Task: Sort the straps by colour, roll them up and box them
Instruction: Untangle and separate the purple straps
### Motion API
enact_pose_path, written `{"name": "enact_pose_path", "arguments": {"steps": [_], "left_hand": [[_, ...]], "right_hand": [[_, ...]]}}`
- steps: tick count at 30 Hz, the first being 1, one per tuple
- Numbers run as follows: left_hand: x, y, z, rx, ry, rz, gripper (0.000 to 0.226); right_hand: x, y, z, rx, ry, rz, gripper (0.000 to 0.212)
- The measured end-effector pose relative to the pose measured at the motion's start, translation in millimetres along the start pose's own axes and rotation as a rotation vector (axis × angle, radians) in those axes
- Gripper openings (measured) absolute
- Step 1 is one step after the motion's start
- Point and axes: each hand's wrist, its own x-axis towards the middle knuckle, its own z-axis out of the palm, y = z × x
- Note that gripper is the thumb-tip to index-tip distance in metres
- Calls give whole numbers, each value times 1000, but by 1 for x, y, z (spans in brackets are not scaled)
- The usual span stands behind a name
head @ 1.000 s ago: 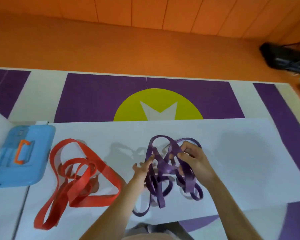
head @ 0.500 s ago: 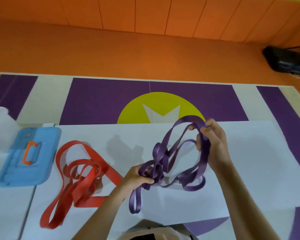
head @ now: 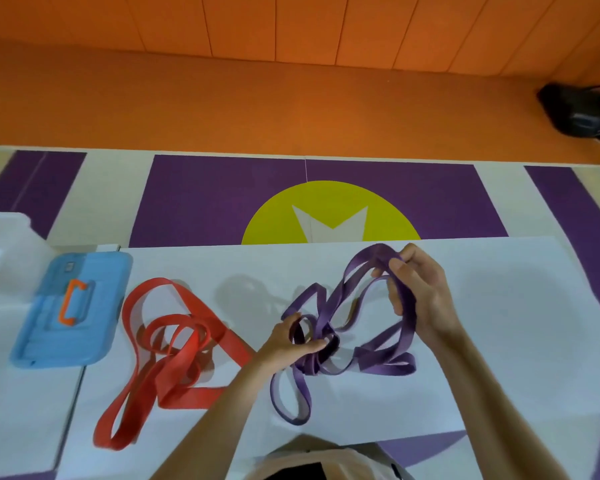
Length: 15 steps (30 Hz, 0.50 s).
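Your right grip (head: 425, 299) clasps a lifted loop of the tangled flat purple elastic straps (head: 387, 368), fingers curled round the band. Your left grip (head: 286, 341) pinches the knotted middle low over the white-covered worktop (head: 516, 341), where the other loops trail. Just left lies a loose heap of wide red elastic straps (head: 184, 398). Further left, a light-blue plastic lid with an orange handle (head: 35, 327) carries a small mark too blurred to read; the translucent white box (head: 4, 258) beside it is cut off by the frame's edge
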Motion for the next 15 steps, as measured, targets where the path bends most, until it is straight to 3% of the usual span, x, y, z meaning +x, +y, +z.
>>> {"name": "enact_pose_path", "arguments": {"steps": [4, 5, 7, 8, 11, 15], "left_hand": [[17, 12, 25, 156, 75, -72, 116], [22, 11, 32, 212, 103, -57, 107], [32, 5, 40, 187, 253, 35, 50], [32, 6, 41, 85, 324, 53, 32], [22, 9, 34, -442, 485, 4, 34], [15, -17, 11, -766, 597, -76, 17]], "right_hand": [[-9, 1, 5, -109, -123, 44, 20], [-10, 0, 6, -125, -149, 51, 20], [-10, 0, 6, -158, -156, 78, 22], [-9, 1, 4, -171, -124, 96, 24], [0, 12, -7, -210, 32, 118, 29], [14, 42, -27, -272, 187, 216, 32]]}}
